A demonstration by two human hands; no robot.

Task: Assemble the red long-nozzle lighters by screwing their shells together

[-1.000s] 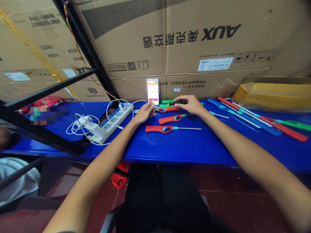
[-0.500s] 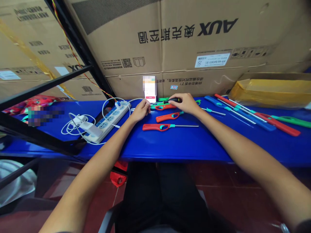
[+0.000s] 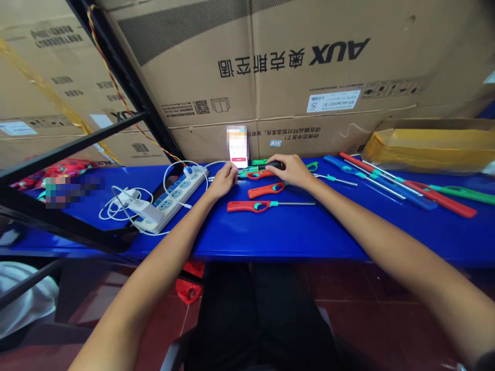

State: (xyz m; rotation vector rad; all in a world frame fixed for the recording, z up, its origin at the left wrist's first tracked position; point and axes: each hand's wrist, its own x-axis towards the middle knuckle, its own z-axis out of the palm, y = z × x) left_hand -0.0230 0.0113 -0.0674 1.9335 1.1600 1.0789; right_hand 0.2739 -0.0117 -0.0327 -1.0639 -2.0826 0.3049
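My left hand [image 3: 224, 180] grips the metal neck of a red utility lighter [image 3: 257, 174], whose thin rod pokes out to the left of my fingers. My right hand [image 3: 288, 171] holds a black-handled screwdriver [image 3: 273, 165], with its shaft lying over the lighter's body. The screwdriver's tip is hidden near my left hand. Just below my hands lie a short red lighter [image 3: 266, 190] and a long red lighter [image 3: 251, 206]. Several blue, red and green lighters [image 3: 406, 188] lie further right.
A white power strip [image 3: 174, 198] with a tangle of white charger cable [image 3: 124, 206] lies left on the blue table [image 3: 270, 247]. An upright phone [image 3: 237, 147] stands behind my hands. Cardboard boxes [image 3: 294, 77] and a black shelf frame [image 3: 73, 144] stand behind.
The view has drifted slightly, so the table contents sit a little further left and higher. My hands keep the same hold on the lighter and screwdriver.
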